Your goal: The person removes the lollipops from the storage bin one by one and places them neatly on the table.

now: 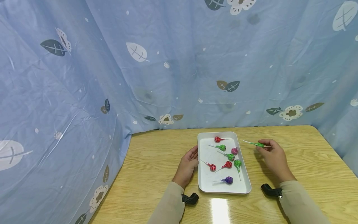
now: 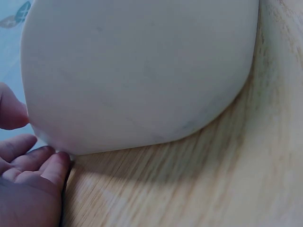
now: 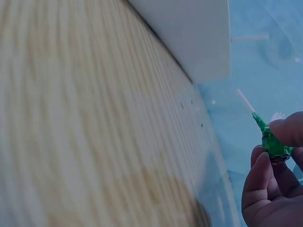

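Note:
My left hand point(image 1: 187, 166) holds the left side of a white tray point(image 1: 200, 183), thumb at the rim and fingers low along the outer wall. The left wrist view shows its fingertips right at the tray's bottom edge. Just right of the tray, my right hand point(image 1: 275, 158) pinches a green lollipop point(image 1: 260, 144) by its wrapped head, the white stick pointing left toward the tray. Inside the tray lie several wrapped lollipops, among them a purple one point(image 1: 228, 180), a pink one point(image 1: 234, 151), a red one point(image 1: 217, 139) and a green one point(image 1: 237, 163).
The tray rests on a wooden table point(image 1: 156, 161). A blue curtain point(image 1: 179, 68) with leaf and flower prints hangs behind the table and along its left side. Black devices are strapped at the left wrist point(image 1: 190, 198) and the right wrist point(image 1: 269, 190).

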### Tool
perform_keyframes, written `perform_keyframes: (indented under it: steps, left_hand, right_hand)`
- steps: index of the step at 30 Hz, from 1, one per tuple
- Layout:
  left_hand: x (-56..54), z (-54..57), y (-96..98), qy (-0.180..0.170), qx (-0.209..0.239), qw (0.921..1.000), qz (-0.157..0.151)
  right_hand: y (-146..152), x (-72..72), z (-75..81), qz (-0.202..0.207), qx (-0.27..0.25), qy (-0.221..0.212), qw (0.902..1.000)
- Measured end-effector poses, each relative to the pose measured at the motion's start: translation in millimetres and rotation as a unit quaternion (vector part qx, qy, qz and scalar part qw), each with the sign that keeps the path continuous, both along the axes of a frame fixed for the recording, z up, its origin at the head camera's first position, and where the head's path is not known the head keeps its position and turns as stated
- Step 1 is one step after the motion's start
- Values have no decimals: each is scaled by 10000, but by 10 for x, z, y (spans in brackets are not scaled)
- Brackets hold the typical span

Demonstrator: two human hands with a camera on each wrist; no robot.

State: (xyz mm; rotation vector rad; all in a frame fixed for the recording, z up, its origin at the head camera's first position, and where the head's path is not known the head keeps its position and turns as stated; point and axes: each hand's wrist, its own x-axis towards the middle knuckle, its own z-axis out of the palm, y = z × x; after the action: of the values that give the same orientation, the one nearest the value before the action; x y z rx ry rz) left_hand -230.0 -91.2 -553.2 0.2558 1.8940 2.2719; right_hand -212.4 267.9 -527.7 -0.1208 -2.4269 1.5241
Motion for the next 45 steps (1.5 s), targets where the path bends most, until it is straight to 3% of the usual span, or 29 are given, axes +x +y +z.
perform_keyframes:
  steps: [9, 23, 32, 45]
  left_hand:
    - [2, -3, 5, 48, 17, 10000, -30]
    - [7, 7, 10, 69, 28, 9999, -83]
    - [-11, 19, -10, 60, 2, 10000, -60]
    - [-19, -17, -4, 55, -16, 10000, -67]
  right_hand:
    - [156, -81, -60, -121, 130, -210, 9996]
    - [327, -166, -116, -223, -80, -498, 9985]
    - [390, -360, -98, -329, -260, -648, 9970]
    - [410, -491, -183, -379, 307, -612, 9969]
